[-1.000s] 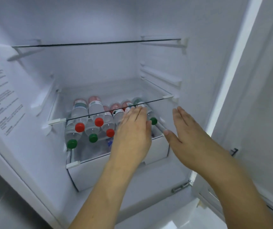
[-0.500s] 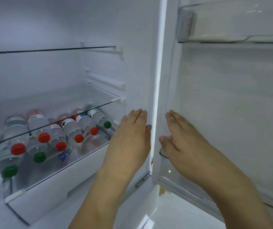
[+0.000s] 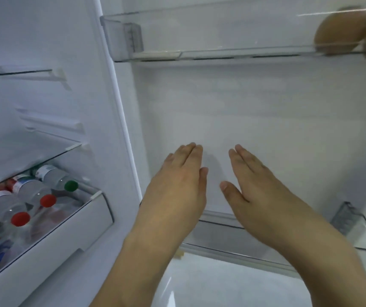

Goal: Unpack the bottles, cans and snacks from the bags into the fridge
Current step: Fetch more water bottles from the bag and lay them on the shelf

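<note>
Left hand [image 3: 178,191] and right hand [image 3: 259,187] at frame centre, fingers straight, each grip apart, holding nothing, before fridge door [image 3: 255,111], bottles [image 3: 33,196] lying in drawer [image 3: 66,235] at lower left, 2 brown eggs [image 3: 339,29] in door shelf [image 3: 222,52] at upper right.

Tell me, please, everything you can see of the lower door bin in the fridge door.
The lower door bin is a clear plastic rack fixed along the bottom of the white inner door. Its see-through front wall runs from near the hinge side toward the right, where a ribbed transparent end piece rises. Nothing shows inside it, though the forearms hide part. The left hand and right hand hover flat above it; contact cannot be judged.
</note>
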